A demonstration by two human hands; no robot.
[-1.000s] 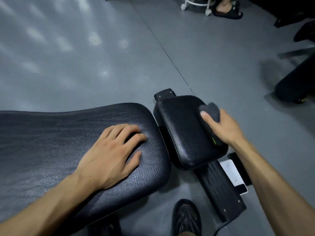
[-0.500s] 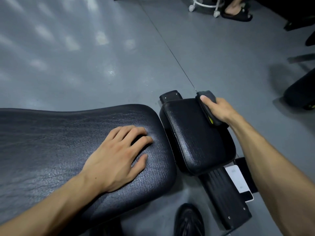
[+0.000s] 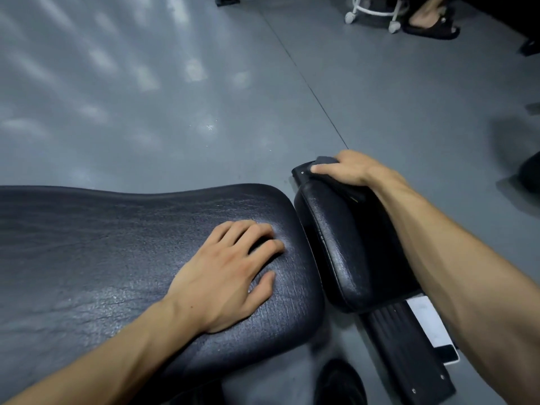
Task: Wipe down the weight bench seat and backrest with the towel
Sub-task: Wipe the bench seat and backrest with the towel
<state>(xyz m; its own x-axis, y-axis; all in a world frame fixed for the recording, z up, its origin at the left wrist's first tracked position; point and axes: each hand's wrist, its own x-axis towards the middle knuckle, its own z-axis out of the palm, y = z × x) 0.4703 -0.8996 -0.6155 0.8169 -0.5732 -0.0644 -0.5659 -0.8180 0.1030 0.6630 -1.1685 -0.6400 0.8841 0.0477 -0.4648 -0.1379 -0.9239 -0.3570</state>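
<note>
Black backrest (image 3: 102, 258) bore the flat, spread left hand (image 3: 225, 276) near its end; right hand (image 3: 344, 169) gripped the towel (image 3: 336, 178) at the seat's (image 3: 350, 244) far edge, grey floor (image 3: 175, 112) beyond.

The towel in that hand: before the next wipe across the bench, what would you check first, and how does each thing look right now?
1. Towel gripped by the right hand: ok.
2. Towel touching the seat pad: ok, at its far edge.
3. Left hand bracing flat on the backrest: ok.
4. Seat near edge wiped: cannot tell.
5. Backrest under the left hand wiped: cannot tell.
6. Phone on the frame beside the seat, clear of the wiping path: ok.
</note>
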